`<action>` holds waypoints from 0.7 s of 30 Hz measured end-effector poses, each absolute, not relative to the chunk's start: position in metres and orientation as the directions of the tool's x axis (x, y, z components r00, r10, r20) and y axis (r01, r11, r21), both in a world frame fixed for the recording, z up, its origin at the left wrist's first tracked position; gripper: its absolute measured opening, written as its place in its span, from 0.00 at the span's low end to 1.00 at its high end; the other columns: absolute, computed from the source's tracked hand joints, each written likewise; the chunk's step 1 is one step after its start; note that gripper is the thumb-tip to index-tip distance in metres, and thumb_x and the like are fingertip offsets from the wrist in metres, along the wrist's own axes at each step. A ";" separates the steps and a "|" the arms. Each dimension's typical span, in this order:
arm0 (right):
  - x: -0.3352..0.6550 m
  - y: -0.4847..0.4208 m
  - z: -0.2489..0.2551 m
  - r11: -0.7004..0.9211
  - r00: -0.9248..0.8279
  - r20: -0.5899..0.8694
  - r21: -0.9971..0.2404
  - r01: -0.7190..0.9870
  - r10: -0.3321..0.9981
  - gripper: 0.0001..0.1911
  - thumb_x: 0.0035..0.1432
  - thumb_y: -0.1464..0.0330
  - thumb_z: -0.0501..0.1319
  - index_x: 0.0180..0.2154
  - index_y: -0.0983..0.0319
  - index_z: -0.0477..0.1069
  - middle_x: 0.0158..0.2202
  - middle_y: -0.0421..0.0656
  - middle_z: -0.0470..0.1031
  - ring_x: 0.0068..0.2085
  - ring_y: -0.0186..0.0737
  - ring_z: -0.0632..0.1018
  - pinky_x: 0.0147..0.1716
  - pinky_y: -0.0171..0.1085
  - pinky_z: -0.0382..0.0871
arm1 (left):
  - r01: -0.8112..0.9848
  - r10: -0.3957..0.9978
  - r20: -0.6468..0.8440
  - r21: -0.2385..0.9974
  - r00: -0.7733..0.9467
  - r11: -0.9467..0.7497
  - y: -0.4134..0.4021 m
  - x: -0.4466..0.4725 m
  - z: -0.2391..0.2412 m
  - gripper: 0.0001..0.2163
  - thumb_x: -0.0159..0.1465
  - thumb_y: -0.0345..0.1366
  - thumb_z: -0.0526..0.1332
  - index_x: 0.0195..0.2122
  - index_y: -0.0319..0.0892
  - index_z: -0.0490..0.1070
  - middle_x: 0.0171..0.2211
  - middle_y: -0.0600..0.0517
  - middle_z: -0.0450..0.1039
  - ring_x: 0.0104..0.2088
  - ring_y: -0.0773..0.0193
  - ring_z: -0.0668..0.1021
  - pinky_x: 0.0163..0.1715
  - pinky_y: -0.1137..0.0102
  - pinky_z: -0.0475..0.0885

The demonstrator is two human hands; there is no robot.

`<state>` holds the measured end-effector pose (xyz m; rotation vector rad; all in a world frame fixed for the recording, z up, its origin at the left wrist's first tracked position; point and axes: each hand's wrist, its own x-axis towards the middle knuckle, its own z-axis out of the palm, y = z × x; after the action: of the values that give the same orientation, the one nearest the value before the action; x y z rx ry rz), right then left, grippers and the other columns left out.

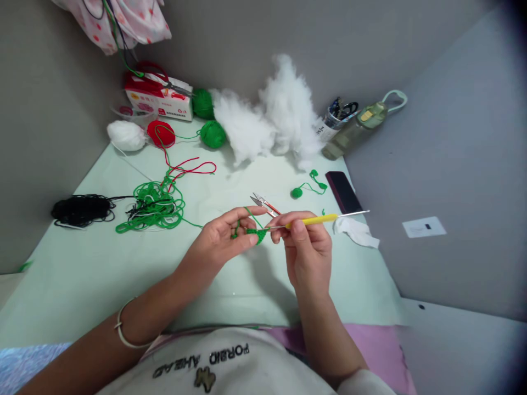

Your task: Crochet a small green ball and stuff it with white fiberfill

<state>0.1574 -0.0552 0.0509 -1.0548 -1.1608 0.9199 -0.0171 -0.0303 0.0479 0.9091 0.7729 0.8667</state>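
My left hand (224, 236) pinches a small green crocheted piece (260, 236) between thumb and fingers, with green yarn looped over its raised index finger. In my right hand (308, 241) is a crochet hook (315, 220) with a yellow handle, held like a pen. Its left metal tip meets the edge of the crocheted piece; another metal end sticks out to the right. Just beyond my fingertips lie small thread snips (265, 204) with orange-red handles, partly hidden by my right hand. The working yarn runs left to a loose green tangle (158, 206).
Black yarn (83, 210), a white ball (125, 135), a red ball (161, 134) and green balls (212, 134) lie left and back. White stuffing (288, 109) stands at the back. To the right are a bottle (354, 131), a phone (343, 192) and small green crocheted parts (297, 192).
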 end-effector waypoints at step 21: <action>0.153 -0.060 0.048 0.453 0.176 0.486 -0.869 0.196 0.856 0.10 0.70 0.68 0.58 0.39 0.58 0.79 0.35 0.44 0.81 0.33 0.39 0.80 0.29 0.39 0.76 | -0.483 0.818 -0.246 0.705 0.520 0.519 -0.031 -0.011 0.050 0.19 0.60 0.34 0.72 0.54 0.46 0.80 0.26 0.58 0.68 0.28 0.71 0.67 0.40 0.73 0.66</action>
<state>0.1530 -0.0595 0.0479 -1.0348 -1.3428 0.6108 -0.0114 -0.0308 0.0496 0.6163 0.6146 0.8417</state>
